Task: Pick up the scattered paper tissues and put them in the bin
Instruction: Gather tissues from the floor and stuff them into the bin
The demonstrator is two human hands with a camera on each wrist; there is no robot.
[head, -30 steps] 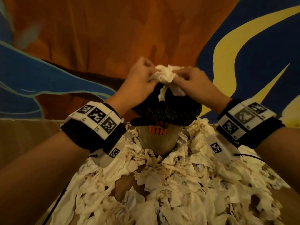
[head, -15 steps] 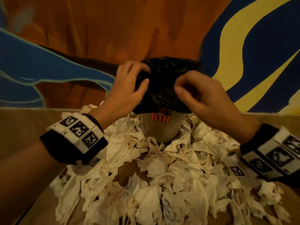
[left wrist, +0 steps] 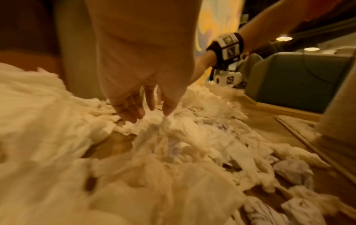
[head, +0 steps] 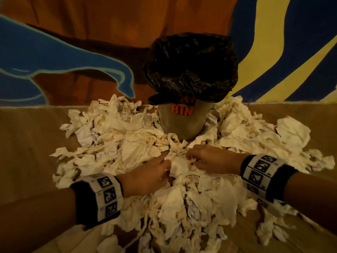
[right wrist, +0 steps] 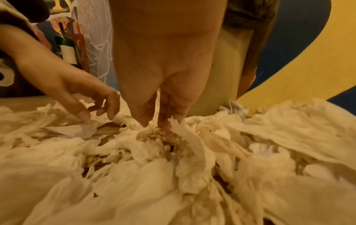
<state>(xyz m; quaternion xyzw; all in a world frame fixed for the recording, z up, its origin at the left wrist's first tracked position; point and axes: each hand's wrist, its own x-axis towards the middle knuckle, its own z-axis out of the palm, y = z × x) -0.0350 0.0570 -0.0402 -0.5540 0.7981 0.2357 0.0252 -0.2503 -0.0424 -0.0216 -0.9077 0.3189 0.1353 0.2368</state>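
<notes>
A beige bin (head: 184,125) labelled BIN, with a black liner (head: 191,66) bunched over its rim, stands at the back centre. Crumpled white tissues (head: 138,143) lie heaped all round its base. Both hands are down in the heap just in front of the bin. My left hand (head: 165,170) (left wrist: 150,114) has loosely spread fingers whose tips touch the tissues (left wrist: 173,137) without gripping any. My right hand (head: 191,158) (right wrist: 156,123) digs into the tissues (right wrist: 192,152), thumb and fingers closed round a small clump, with a strip (right wrist: 175,123) rising against one fingertip.
A painted orange, blue and yellow wall (head: 91,33) runs right behind the bin. Bare wooden surface (head: 27,143) shows left of the heap. The right wrist view shows a wine bottle (right wrist: 66,48) off to the side, and the left wrist view a grey-green upholstered block (left wrist: 298,79).
Both hands held a tissue wad over the bin, let it go inside, then came down and toward me into the heap. The bin's black top is now uncovered.
</notes>
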